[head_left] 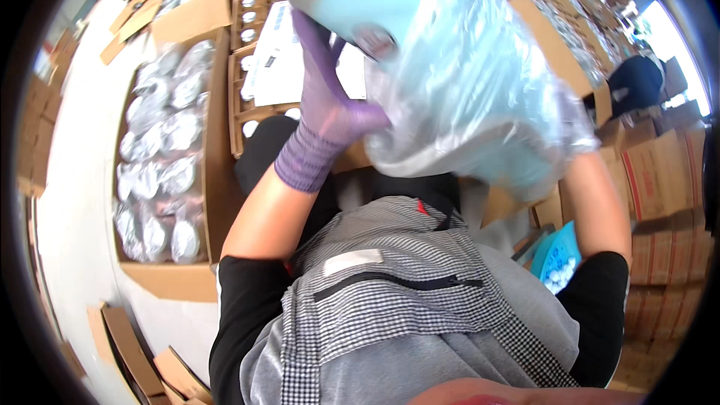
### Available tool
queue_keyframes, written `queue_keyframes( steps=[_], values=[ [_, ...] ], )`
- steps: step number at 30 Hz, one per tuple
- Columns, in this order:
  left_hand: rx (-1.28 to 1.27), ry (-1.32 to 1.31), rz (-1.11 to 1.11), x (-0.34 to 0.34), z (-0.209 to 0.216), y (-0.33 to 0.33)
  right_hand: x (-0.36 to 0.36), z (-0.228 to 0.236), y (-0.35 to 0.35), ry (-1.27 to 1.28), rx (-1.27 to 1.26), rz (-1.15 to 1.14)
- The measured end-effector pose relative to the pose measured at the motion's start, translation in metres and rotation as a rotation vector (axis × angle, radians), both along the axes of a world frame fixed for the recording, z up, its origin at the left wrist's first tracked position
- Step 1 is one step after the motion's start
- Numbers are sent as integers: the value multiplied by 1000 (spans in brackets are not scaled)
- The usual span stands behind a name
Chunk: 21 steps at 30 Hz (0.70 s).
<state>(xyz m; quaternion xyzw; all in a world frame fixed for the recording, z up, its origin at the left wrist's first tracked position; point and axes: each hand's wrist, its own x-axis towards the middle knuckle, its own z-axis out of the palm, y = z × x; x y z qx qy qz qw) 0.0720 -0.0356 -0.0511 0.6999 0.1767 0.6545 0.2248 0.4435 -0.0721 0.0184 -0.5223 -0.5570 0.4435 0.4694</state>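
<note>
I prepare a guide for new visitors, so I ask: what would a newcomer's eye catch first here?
Probably the large pale-blue object with shiny plastic, filling the upper middle. Next, the purple-gloved left hand at its left edge. Then, on the left, the open carton with rows of plastic-wrapped things.

Purple-gloved left hand (328, 105), checked apron (397, 311), black sleeves (251, 304)

Two hands (326, 101), one large bag (465, 90), one checked apron (397, 301)
</note>
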Motion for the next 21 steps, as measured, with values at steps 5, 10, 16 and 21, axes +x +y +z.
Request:
queue_keyframes(
  steps=[5, 10, 16, 21],
  values=[
    [70, -394, 41, -69, 124, -24, -152, -75, 36, 337, -77, 230],
    [-200, 162, 140, -115, 123, -48, -244, -125, 56, 458, -231, 383],
    [-107, 364, 306, -87, 34, -35, -259, -174, 69, 464, -450, 451],
    [-210, 524, 164, -70, 33, -26, -211, -176, 97, 428, -504, 452]
  ],
)
